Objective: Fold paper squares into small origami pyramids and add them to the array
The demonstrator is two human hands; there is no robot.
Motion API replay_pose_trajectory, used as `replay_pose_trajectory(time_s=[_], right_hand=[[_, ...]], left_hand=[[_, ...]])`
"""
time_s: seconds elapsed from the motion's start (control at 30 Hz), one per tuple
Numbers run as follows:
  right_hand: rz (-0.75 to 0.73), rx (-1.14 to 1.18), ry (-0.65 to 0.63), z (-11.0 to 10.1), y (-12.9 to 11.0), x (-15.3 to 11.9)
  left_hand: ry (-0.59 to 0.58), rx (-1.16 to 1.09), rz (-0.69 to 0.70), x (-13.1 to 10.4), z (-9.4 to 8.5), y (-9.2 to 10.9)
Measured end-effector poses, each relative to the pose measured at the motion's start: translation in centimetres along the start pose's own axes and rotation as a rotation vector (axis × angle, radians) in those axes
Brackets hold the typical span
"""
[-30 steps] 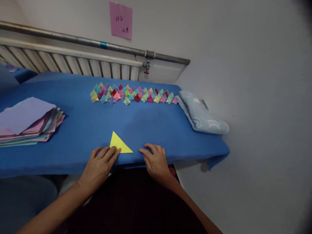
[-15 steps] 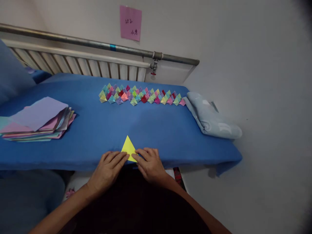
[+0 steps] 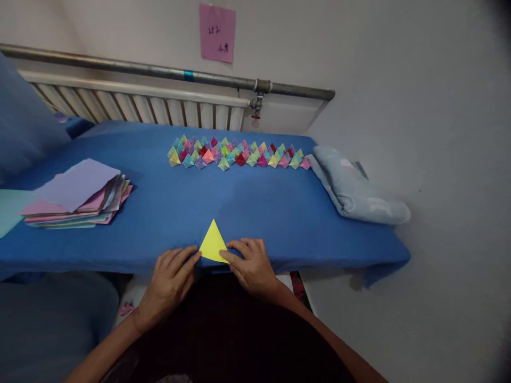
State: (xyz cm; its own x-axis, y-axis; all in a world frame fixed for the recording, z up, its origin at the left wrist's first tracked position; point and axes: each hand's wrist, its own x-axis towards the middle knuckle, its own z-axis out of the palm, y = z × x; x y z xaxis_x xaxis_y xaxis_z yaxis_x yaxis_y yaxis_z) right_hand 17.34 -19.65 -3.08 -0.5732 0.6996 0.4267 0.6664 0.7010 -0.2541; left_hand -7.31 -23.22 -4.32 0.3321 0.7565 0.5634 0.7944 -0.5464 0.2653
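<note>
A yellow sheet of origami paper (image 3: pixel 213 246), folded into a triangle, lies near the front edge of the blue-covered table (image 3: pixel 167 207), its point facing away from me. My left hand (image 3: pixel 170 279) pinches at its left corner, thumb and fingertips close together. At the right corner, my right hand (image 3: pixel 251 268) has its thumb on top of the paper, with the fingers curved beside the slanted edge. Several folded paper pieces (image 3: pixel 223 164) in many colours stand in rows further back.
A stack of coloured paper (image 3: pixel 80 186) lies on the left, with a mint sheet (image 3: pixel 14 210) beside it. On the right rests a folded light-blue cloth (image 3: pixel 359 194). Behind the table are a radiator (image 3: pixel 167 109) and a metal pipe (image 3: pixel 131 69). A pink note (image 3: pixel 217 32) hangs on the wall.
My left hand has slid left along the triangle's base to its corner, uncovering more of the paper. My right hand has stayed at the right corner. The view has shifted slightly.
</note>
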Motion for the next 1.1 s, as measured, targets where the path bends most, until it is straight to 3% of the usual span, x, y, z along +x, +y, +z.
replay_pose_trajectory(time_s=[0.1,0.2,0.27,0.33,0.47,0.57,0.63,0.73,0.83,0.93,1.1], right_hand=[[0.022,0.039,-0.007,-0.2,0.0,-0.1],[0.034,0.079,0.002,-0.3,0.1,-0.1],[0.018,0.104,0.006,-0.3,0.1,-0.1],[-0.022,0.116,0.011,-0.2,0.1,-0.1],[-0.122,0.117,0.042,-0.2,0.1,-0.3],[-0.142,0.166,0.104,-0.7,0.3,-0.3],[-0.063,0.253,0.180,-1.5,0.4,0.0],[0.169,0.469,0.262,-3.4,0.3,1.3],[0.331,0.732,0.215,-5.6,-0.7,3.1],[0.391,0.993,0.113,-7.1,-2.3,4.9],[0.501,1.213,0.070,-7.3,-4.2,6.6]], left_hand=[[0.020,-0.368,-0.447,1.1,-1.3,0.8],[-0.279,-0.849,-0.951,2.9,-2.0,1.9],[-0.344,-1.066,-1.139,3.9,-1.9,2.4],[-0.304,-1.172,-1.234,4.4,-1.6,2.7],[-0.264,-1.243,-1.306,4.4,-1.3,2.6],[-0.211,-1.284,-1.247,4.4,-1.6,2.0],[-0.162,-1.339,-1.172,4.6,-1.8,1.5],[-0.112,-1.465,-1.082,5.2,-1.9,1.0],[-0.106,-1.593,-1.028,5.8,-1.8,1.2],[-0.168,-1.655,-1.021,6.1,-1.7,1.9],[-0.255,-1.643,-0.990,5.8,-1.6,2.3]])
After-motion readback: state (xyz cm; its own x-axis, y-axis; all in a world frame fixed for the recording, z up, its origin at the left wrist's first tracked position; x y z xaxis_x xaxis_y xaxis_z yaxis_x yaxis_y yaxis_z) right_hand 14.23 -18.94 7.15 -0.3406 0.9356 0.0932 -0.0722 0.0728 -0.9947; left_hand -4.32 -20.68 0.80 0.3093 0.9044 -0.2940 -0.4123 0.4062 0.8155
